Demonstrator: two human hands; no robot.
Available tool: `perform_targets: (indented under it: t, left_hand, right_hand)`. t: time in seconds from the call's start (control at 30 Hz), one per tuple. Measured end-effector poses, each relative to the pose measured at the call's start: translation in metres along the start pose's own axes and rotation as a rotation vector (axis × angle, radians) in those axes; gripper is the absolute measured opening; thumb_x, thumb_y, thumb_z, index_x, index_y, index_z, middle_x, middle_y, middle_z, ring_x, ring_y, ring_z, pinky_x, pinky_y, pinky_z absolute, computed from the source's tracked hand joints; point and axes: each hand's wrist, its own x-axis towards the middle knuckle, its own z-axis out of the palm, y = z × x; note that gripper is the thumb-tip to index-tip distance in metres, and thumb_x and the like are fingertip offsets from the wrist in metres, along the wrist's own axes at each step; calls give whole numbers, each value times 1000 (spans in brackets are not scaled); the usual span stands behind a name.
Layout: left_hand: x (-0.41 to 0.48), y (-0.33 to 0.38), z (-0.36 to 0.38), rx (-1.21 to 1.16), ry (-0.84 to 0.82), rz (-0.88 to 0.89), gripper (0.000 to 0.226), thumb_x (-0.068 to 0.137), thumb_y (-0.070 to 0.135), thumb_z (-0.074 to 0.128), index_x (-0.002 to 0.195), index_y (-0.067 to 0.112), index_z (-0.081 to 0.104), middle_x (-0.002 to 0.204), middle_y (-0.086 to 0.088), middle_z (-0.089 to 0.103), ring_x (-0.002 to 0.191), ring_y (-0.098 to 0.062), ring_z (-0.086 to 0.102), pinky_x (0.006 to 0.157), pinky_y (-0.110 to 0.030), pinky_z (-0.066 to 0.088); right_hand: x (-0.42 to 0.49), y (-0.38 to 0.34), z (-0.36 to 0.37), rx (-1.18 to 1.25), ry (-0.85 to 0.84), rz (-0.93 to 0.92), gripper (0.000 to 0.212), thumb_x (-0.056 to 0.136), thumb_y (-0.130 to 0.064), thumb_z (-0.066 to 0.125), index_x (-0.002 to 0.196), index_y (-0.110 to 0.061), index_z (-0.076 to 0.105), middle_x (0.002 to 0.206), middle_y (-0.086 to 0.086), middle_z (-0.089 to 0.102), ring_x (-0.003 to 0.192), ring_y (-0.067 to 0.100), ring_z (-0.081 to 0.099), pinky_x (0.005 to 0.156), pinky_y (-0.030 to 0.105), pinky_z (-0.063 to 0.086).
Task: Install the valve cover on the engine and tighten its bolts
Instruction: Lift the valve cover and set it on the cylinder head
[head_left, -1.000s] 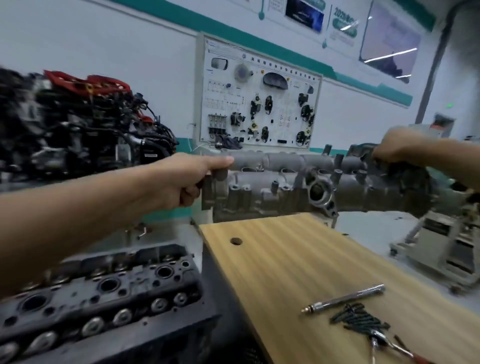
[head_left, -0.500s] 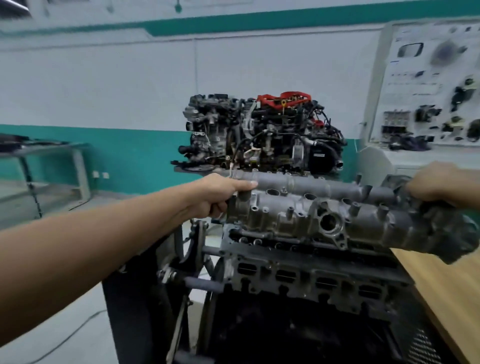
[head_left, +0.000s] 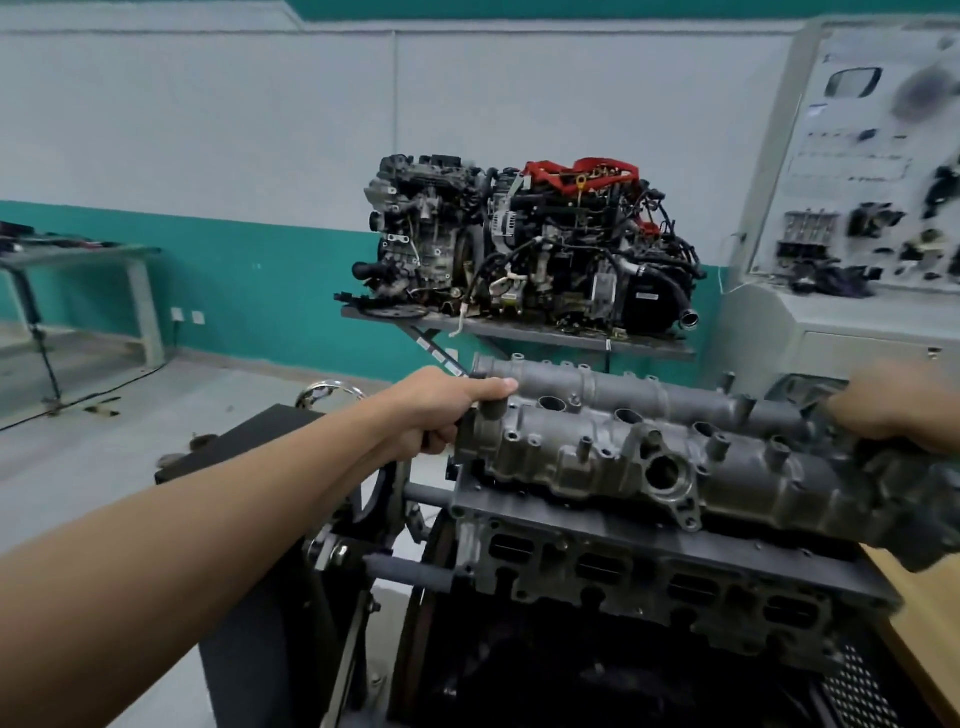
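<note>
The grey cast valve cover (head_left: 613, 447) lies lengthwise over the top of the engine's cylinder head (head_left: 623, 566), which is mounted on a stand. My left hand (head_left: 441, 410) grips the cover's left end, thumb laid along its upper tube. My right hand (head_left: 893, 405) grips the cover's right end and is blurred. The cover's left part sits on or just above the head; its right end looks slightly raised and overhangs. No bolts are visible in the cover's holes.
A second, fully dressed engine with red parts (head_left: 530, 249) stands on a metal shelf behind. A white training panel (head_left: 857, 171) rises at the right. The wooden bench edge (head_left: 924, 613) shows at the right; a metal table (head_left: 78, 265) stands far left.
I have carried the cover from above the wooden bench leftward to the stand engine and lowered it onto the cylinder head. Both hands kept their grip on its ends.
</note>
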Motion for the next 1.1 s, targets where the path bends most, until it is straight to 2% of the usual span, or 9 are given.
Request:
perform_targets:
  t: [0.13,0.2,0.33,0.47,0.57,0.67,0.73,0.93,1.1]
  left_hand:
    - [3,2,-9,-30,-1,8,41,78,50,82,67,20,57,40,7,39,30,-8,29,36,-17,20]
    - [2,1,-14,-30,22,14,41,76,50,83,66,19,59,41,7,39,30,-8,30,36,-17,21]
    - [-3,-16,-19,-57,27,-8,49,75,50,84,44,18,64,45,6,36,32,-8,28,34,-18,19]
    - [-6,-29,-16,-99,23,-23,42,76,50,83,65,18,59,46,6,32,35,-9,26,38,-19,18]
    - [-5,-29,-15,-108,7,-9,39,77,51,82,77,15,67,46,7,31,35,-9,25,38,-19,18]
    - [-2,-30,-16,-119,3,-8,38,77,52,82,79,16,69,47,8,33,35,-8,25,37,-19,18]
    - [1,-30,-15,-121,24,-12,38,76,52,83,73,17,67,47,7,35,34,-9,25,36,-19,18]
    - [6,-30,-13,-128,45,-20,40,77,53,82,70,17,64,43,7,39,31,-8,25,34,-17,18]
    - [5,-33,-11,-153,47,-18,39,78,53,81,73,17,68,57,-1,45,35,-9,26,35,-18,17]
  right_hand:
    - [9,4,9,-3,3,6,32,90,-29,60,66,-9,61,74,11,64,72,28,65,64,33,57]
    - [16,5,11,-41,19,-8,35,90,-29,60,61,-10,56,73,11,62,66,24,59,61,30,52]
    - [21,4,21,-94,48,-13,38,85,-31,64,55,-11,56,58,4,52,55,19,54,49,26,43]
    - [28,1,32,-125,23,-20,38,84,-31,66,53,-13,55,58,6,51,58,21,56,55,29,48]
    - [33,2,35,-135,14,-15,39,87,-34,62,54,-16,49,62,5,46,65,23,56,64,29,49]
    - [27,3,32,-176,15,-23,40,83,-39,59,54,-13,51,63,4,50,61,22,54,59,27,48]
    - [21,2,28,-175,16,-25,39,84,-39,57,55,-13,50,70,5,59,59,19,52,53,25,43]
    - [-1,-5,17,-137,5,-23,35,90,-38,55,64,-15,50,107,17,68,76,28,54,66,30,47]
    - [-12,-6,9,-127,-49,-43,36,95,-32,49,101,-3,69,119,21,66,82,28,50,71,30,44]
